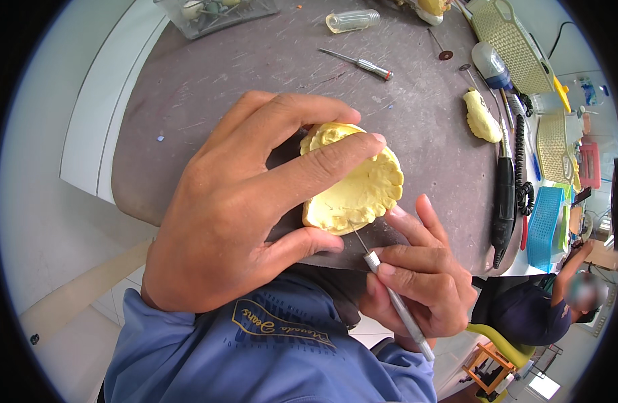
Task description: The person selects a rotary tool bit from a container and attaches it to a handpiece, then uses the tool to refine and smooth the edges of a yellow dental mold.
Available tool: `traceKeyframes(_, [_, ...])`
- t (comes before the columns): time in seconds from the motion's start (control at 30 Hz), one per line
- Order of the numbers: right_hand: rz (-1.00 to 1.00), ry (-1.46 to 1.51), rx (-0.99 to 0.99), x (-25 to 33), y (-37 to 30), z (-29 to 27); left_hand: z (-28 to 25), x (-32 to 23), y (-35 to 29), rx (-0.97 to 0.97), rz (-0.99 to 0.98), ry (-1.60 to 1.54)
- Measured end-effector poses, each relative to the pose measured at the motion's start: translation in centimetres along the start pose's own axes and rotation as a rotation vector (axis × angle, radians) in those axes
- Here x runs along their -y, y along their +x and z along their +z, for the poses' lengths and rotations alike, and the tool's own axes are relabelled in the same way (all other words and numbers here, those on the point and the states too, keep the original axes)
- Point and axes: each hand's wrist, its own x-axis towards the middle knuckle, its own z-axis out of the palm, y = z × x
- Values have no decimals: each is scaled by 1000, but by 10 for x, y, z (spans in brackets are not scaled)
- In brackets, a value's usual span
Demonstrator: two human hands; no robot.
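A yellow plaster dental cast [359, 191] with a curved row of teeth is held above the table's near edge. My left hand [248, 181] grips it from the left, thumb at its near side and fingers over its top and far rim. In my right hand [423, 282] is a slim metal scraper [403, 316], held like a pen. Its thin tip meets the cast's near edge, by the teeth. One finger of the right hand rests close to the cast's right rim.
On the brown table [201, 80] lie a small screwdriver [359, 64], a clear tube [352, 21], another yellow plaster piece [482, 115] and a black rotary handpiece [503, 201]. A clear box [215, 17] stands far left. Baskets [513, 43] line the right, where another person [530, 312] sits.
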Motion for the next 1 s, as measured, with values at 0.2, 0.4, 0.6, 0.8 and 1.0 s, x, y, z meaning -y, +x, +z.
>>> traceKeyframes(0.2, [-17,-43,20,0,1,-2,0,0,1,-2,2,-1])
traceKeyframes(0.4, [-73,222,-253,-7,-14,9,-5,5,-5,-11,22,36])
traceKeyframes(0.6, [68,-45,-313,-5,-10,-16,-9,-6,-4,-61,-77,27])
traceKeyframes(0.8, [21,-114,-51,-18,31,-62,-2,-13,-4,-191,-294,-913])
traceKeyframes(1.0, [234,-325,389,-7,66,-62,4,-10,-8,-268,-163,-1002])
